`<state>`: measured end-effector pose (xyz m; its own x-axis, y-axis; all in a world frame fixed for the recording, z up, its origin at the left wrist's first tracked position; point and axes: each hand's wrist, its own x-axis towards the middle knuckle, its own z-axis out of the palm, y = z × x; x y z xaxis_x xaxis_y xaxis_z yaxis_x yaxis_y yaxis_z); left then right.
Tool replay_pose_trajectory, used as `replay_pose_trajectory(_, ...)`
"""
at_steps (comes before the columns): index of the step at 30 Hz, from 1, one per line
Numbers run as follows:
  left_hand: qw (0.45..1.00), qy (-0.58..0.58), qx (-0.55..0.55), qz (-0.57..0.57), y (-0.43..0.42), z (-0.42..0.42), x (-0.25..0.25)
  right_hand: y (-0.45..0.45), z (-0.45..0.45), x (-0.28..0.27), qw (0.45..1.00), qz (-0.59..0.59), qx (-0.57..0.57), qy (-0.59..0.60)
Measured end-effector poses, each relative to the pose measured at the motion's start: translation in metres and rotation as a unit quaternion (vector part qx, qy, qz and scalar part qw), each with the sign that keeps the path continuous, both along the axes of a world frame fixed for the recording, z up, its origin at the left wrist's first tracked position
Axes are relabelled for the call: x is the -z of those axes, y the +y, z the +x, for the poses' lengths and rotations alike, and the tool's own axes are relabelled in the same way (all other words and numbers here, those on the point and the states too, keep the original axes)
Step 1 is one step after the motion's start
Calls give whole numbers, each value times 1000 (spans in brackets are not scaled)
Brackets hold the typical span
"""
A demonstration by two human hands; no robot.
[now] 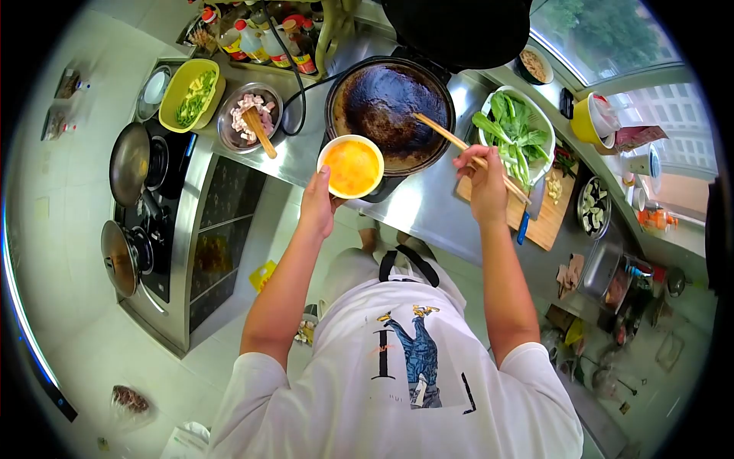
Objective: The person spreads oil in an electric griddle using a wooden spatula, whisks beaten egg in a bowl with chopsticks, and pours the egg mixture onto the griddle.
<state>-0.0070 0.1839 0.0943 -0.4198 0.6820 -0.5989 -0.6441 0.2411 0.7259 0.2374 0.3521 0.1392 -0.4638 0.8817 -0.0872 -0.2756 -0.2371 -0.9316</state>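
My left hand [319, 203] grips a white bowl [324, 153] by its near-left side. Beaten egg [350, 167], yellow-orange, fills much of it. The bowl is at the near-left rim of a round, dark electric pan [394, 99], whose cooking surface looks oily and browned. In my right hand [484, 177] is a pair of wooden chopsticks [446, 135]. Their tips reach over the right part of the pan, apart from the bowl. The pan's black lid [459, 30] stands raised behind it.
Left of the pan are a metal bowl [224, 131] of cut meat with a wooden spatula, a yellow-green basin [170, 99] of chopped greens, and sauce bottles [252, 42]. To the right lie leafy greens [514, 126], a cutting board [552, 220] and a blue-handled knife [523, 228].
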Motion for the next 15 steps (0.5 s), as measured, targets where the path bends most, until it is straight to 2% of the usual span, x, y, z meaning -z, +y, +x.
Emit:
replay_pose_trajectory(3, 1000, 9, -5, -10, 6, 2, 5, -1, 1, -1, 998, -35, 5, -51)
replay_pose_trajectory(5, 1000, 9, -6, -18, 10, 5, 9, -3, 0, -2, 991, -9, 14, -135)
replay_pose_trajectory(9, 1000, 5, -14, -28, 19, 12, 10, -2, 11, 5, 982, 5, -2, -188)
replay_pose_trajectory(15, 999, -9, -20, -28, 23, 18, 8, 2, 15, 8, 985, -42, 3, -165)
